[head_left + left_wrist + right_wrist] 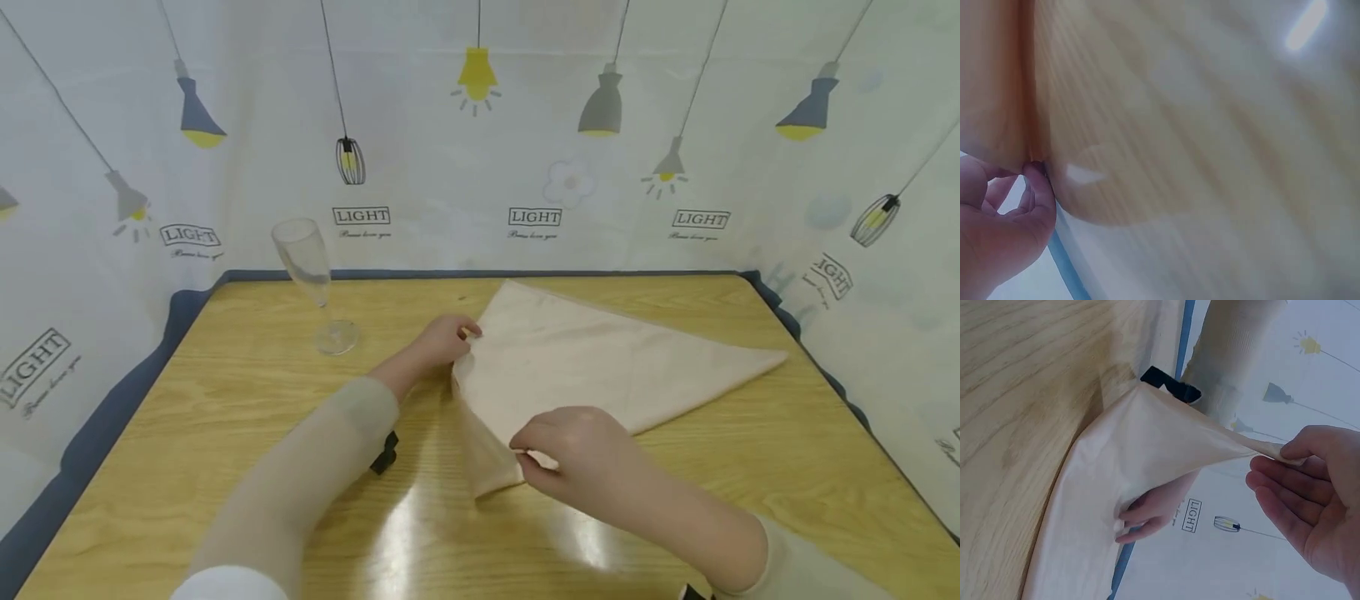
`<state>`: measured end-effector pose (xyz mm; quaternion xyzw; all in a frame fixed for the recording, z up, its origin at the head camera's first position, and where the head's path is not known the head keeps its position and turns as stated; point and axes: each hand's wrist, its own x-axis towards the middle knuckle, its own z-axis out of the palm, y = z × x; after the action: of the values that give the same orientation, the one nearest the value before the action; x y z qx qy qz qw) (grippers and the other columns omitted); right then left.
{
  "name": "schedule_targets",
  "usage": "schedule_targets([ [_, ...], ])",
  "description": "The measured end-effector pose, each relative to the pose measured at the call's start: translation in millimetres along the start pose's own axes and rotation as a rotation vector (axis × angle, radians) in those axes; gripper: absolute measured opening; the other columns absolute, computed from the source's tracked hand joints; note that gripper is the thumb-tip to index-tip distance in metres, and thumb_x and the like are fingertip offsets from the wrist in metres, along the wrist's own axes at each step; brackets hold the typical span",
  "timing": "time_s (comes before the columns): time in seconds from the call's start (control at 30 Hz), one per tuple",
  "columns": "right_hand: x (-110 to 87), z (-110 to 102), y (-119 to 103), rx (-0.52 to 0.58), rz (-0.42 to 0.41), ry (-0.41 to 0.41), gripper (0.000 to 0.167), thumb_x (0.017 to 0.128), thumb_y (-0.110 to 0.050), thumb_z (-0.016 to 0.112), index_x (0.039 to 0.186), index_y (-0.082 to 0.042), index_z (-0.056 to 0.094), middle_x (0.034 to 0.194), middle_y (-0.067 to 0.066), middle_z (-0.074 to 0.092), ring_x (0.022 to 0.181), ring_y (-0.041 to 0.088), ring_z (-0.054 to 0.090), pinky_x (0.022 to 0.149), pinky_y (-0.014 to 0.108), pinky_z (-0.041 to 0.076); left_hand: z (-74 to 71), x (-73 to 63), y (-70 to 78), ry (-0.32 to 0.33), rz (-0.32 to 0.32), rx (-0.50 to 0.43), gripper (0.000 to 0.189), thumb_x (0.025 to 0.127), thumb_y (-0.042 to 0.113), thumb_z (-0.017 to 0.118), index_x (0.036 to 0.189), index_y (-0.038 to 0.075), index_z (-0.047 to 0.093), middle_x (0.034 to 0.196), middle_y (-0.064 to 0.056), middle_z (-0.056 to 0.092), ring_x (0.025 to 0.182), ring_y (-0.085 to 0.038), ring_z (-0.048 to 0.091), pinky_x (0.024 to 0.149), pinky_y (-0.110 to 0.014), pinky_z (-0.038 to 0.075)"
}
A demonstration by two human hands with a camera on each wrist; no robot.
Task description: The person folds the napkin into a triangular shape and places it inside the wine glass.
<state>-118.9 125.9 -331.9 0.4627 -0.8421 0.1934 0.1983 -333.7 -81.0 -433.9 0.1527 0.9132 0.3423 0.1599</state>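
A pale peach cloth napkin (570, 358), folded to a point at the right, lies across the table. At its left edge my left hand (442, 340) pinches the fabric between thumb and fingers. The left wrist view shows that left hand (1010, 225) close up, its fingertips at a fold of the napkin (994, 94). My right hand (585, 454) pinches the near corner and holds it up off the table. In the right wrist view, the napkin (1141, 437) stretches taut toward the right hand (1322, 500), whose other fingers are loosely bent.
A clear champagne flute (303, 258) stands upright at the back left, beyond my left forearm. The wooden table (225, 392) ends at a dark blue border (360, 273). Behind it hangs a white sheet (435, 183) printed with lamps. A black strap piece (385, 454) sits under my left sleeve.
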Motion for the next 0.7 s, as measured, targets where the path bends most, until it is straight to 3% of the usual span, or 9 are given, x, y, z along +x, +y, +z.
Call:
schedule_targets([
  [0.1, -2.3, -4, 9, -0.002, 0.023, 0.032, 0.018, 0.069, 0.003, 0.076, 0.081, -0.009, 0.07, 0.075, -0.005, 0.068, 0.065, 0.006, 0.062, 0.058, 0.024, 0.052, -4.9, -5.8, -5.9, 0.001, -0.023, 0.021, 0.04, 0.089, -0.001, 0.051, 0.125, 0.008, 0.065, 0.129, -0.016, 0.056, 0.108, -0.027, 0.052, 0.084, -0.036, 0.045],
  [0.2, -3.6, -11, 17, -0.006, 0.037, 0.071, 0.021, 0.068, 0.005, 0.075, 0.082, -0.009, 0.069, 0.075, -0.005, 0.068, 0.066, 0.007, 0.061, 0.059, 0.025, 0.052, -10.0, -12.7, -12.4, -0.002, -0.04, 0.031, 0.046, 0.086, -0.001, 0.051, 0.129, 0.008, 0.063, 0.126, -0.016, 0.056, 0.1, -0.026, 0.051, 0.078, -0.035, 0.043],
  [0.4, -5.3, -27, 24, -0.002, 0.012, 0.137, 0.025, 0.066, 0.007, 0.073, 0.083, -0.01, 0.069, 0.077, -0.005, 0.068, 0.067, 0.008, 0.063, 0.059, 0.025, 0.053, -19.3, -29.4, -23.7, -0.067, 0.029, 0.173, 0.051, 0.082, 0.0, 0.056, 0.133, 0.002, 0.059, 0.111, -0.014, 0.062, 0.075, -0.021, 0.048, 0.064, -0.029, 0.042],
  [0.5, -6.9, -33, 25, 0.0, 0.003, 0.135, 0.024, 0.066, 0.006, 0.072, 0.083, -0.011, 0.069, 0.077, -0.006, 0.068, 0.068, 0.007, 0.062, 0.059, 0.025, 0.052, -23.5, -38.3, -25.1, -0.088, 0.082, 0.316, 0.044, 0.087, 0.005, 0.054, 0.13, 0.005, 0.063, 0.118, -0.012, 0.063, 0.077, -0.02, 0.049, 0.068, -0.03, 0.043],
  [0.57, -8.1, -35, 25, -0.005, 0.001, 0.128, 0.023, 0.067, 0.006, 0.071, 0.083, -0.011, 0.068, 0.077, -0.006, 0.067, 0.067, 0.007, 0.061, 0.059, 0.025, 0.051, -25.2, -40.0, -25.0, -0.067, 0.136, 0.417, 0.037, 0.092, 0.008, 0.052, 0.127, 0.008, 0.065, 0.117, -0.013, 0.062, 0.079, -0.022, 0.05, 0.07, -0.034, 0.044],
  [0.7, -9.3, -35, 22, -0.006, -0.019, 0.099, 0.023, 0.067, 0.005, 0.07, 0.083, -0.011, 0.067, 0.078, -0.006, 0.067, 0.068, 0.007, 0.061, 0.06, 0.023, 0.051, -24.1, -31.3, -23.2, -0.004, 0.238, 0.612, 0.034, 0.102, 0.01, 0.046, 0.133, 0.007, 0.059, 0.126, -0.016, 0.056, 0.11, -0.03, 0.055, 0.094, -0.043, 0.046],
])
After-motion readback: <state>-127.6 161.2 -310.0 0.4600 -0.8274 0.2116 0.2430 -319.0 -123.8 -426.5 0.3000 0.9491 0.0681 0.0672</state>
